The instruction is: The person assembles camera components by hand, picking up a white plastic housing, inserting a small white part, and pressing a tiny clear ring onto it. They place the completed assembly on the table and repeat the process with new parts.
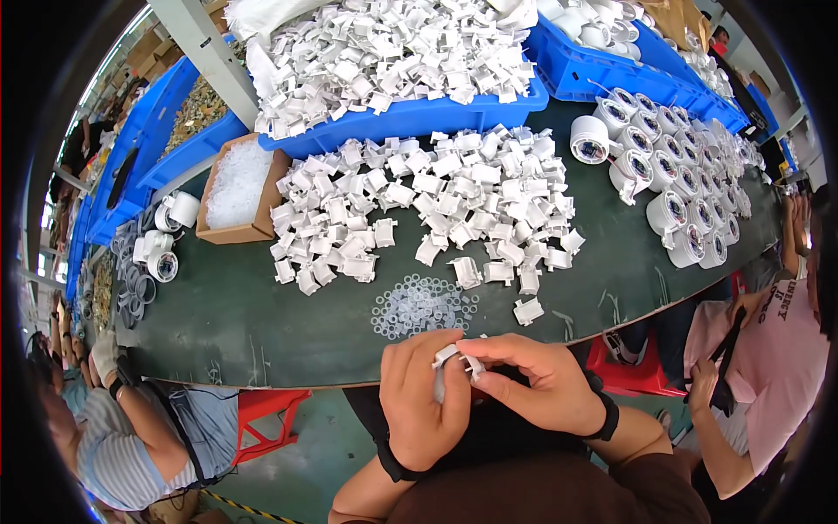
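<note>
My left hand is closed around a small white plastic bracket just past the table's front edge. The thumb and forefinger of my right hand pinch a white end of plastic beside it. Fingers hide much of what is held, so I cannot tell whether it is one piece or two. Beyond my hands lies a heap of small translucent rings. Behind the rings spreads a large loose pile of similar white plastic brackets, with one bracket lying apart at its right front.
A blue bin heaped with white brackets stands behind the pile. A cardboard box of clear pieces is left of it. Several white round camera-like units stand at right, others at left beside grey rings. Other people sit on both sides.
</note>
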Action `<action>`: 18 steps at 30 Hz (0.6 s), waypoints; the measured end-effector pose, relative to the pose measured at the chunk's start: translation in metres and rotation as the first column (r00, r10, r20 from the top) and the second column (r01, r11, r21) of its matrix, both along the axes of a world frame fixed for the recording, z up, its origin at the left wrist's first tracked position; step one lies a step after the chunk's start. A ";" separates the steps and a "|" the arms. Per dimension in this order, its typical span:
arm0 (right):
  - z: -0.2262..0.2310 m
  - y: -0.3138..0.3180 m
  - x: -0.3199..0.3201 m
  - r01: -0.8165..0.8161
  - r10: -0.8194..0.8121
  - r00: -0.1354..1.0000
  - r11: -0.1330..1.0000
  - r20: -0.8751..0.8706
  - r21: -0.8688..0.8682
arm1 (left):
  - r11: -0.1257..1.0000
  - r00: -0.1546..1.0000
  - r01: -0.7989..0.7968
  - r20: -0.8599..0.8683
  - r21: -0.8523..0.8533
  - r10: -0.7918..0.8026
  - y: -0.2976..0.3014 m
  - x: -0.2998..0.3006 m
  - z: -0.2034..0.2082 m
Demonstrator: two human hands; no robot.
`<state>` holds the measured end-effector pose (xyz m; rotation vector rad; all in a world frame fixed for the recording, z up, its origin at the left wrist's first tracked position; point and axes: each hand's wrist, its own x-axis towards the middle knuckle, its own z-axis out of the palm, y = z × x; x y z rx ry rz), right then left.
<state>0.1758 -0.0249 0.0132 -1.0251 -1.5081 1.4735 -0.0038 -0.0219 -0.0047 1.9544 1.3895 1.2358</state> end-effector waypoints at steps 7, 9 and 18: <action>-0.007 -0.008 -0.016 0.168 -0.166 0.984 0.985 -0.068 0.029 | 0.999 1.000 0.007 -0.020 -0.046 -0.008 -0.002 0.003 0.005; -0.009 -0.010 -0.021 0.220 -0.218 0.974 0.975 -0.058 0.035 | 0.999 1.000 0.006 -0.020 -0.042 -0.007 -0.001 0.003 0.004; -0.026 -0.016 -0.038 0.340 -0.347 0.937 0.898 -0.024 0.280 | 0.999 0.999 -0.004 -0.037 0.038 0.006 -0.001 0.002 -0.006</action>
